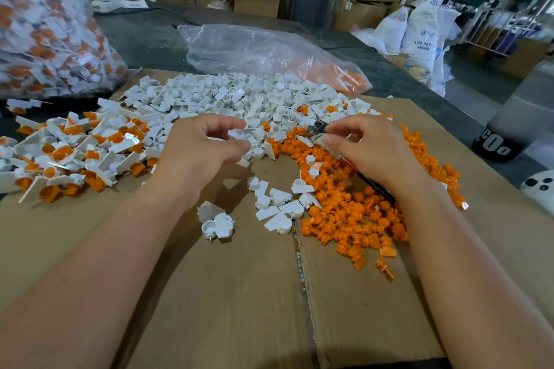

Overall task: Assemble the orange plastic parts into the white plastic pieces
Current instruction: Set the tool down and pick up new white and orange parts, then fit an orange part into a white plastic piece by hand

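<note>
White plastic pieces [227,96] are lying loose in a wide pile just ahead of both hands, and I am reading my feed from the left. Well to the left of the left hand [204,153], a bulging sack [45,24] of white-and-orange parts is standing. Nearer that hand, a finished heap [69,153] of white pieces carrying orange inserts is spreading over the cardboard sheet [233,293]. The left hand is hovering palm-down with its fingers curling, thumb and forefinger pinching a single white piece [235,133]. A few more white ones are sitting between the two wrists. Beyond the loose pile, farther from the hands, a crumpled clear bag [257,48] is lying. The right hand [368,150] is hanging close to the left one, fingertips nearly facing. It is gripping a slender dark tool [378,189] whose shaft is running under the palm, and I am not making out what its tip is touching. Under and to the right of that hand, the orange plastic parts [359,213] are lying thickly scattered.
</note>
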